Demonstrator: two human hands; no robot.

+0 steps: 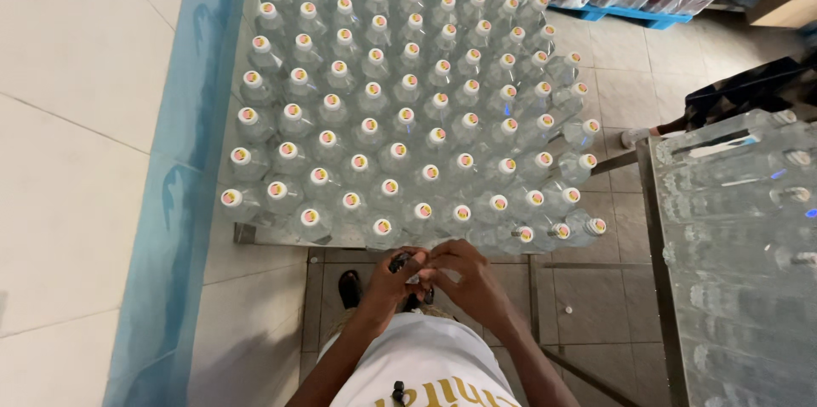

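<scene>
Both my hands meet just below the near edge of a metal table [255,237]. My left hand [393,275] pinches a small dark object [398,262] between its fingers. My right hand [468,275] curls over it from the right, with the fingers of both hands touching. Several rows of clear glass bottles [400,101] with white caps marked pink and yellow stand upright and tightly packed on the table, straight ahead of my hands. The nearest bottle [382,230] stands just above my left hand.
A white tiled wall with a blue strip [183,118] runs along the left. To the right stands a second table [659,228] stacked with clear bottles lying flat. Wrapped bottle packs sit on a blue pallet [630,14] at the back right. Another person's foot [634,136] shows beside it.
</scene>
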